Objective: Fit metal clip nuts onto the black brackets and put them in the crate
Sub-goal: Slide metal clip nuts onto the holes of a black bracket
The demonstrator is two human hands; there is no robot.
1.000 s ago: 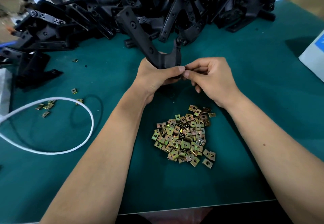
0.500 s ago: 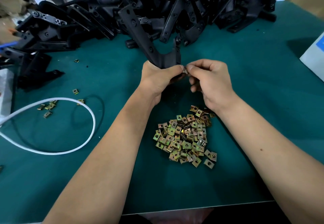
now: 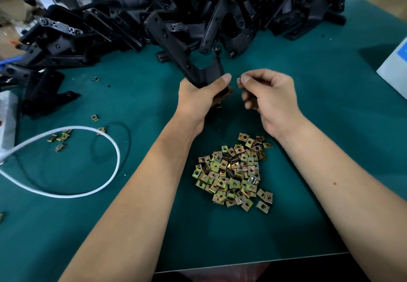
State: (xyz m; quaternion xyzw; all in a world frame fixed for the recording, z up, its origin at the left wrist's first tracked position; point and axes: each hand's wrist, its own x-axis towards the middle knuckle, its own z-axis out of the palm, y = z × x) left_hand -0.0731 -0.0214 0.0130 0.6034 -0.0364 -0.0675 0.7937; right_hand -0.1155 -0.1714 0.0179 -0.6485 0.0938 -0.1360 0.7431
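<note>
Several loose clip nuts (image 3: 61,137) are lying scattered at the far left of the green desk (image 3: 330,127), beside a loop of white cable (image 3: 114,149) that is curling across the near-left side. Behind them, a big heap of black brackets (image 3: 198,12) is stretching along the far edge, which I am reading as plenty of work still waiting; I am seeing no crate anywhere, so I cannot tell how many finished pieces are already packed.

Moving toward the middle, my left hand (image 3: 198,96) is gripping one black bracket (image 3: 176,45) by its near end, fingers and thumb curled round it, while its long arm is slanting up and away to the far left, off the desk. The bracket is matte black, flat and angled, with several small holes along its arm. Whether a nut is already sitting on the end inside my grip I cannot tell.

Just right of that, my right hand (image 3: 271,96) is pinching a single clip nut (image 3: 239,81) between thumb and forefinger, a narrow grip, held just beside the left thumb but apart from the bracket. So this nut is not yet fitted.

Near me, between my forearms, a pile of clip nuts (image 3: 233,173) is resting on the desk: small square folded plates, yellowish and iridescent, each with a hole. At the far right, a white box (image 3: 394,65) is showing at the edge.
</note>
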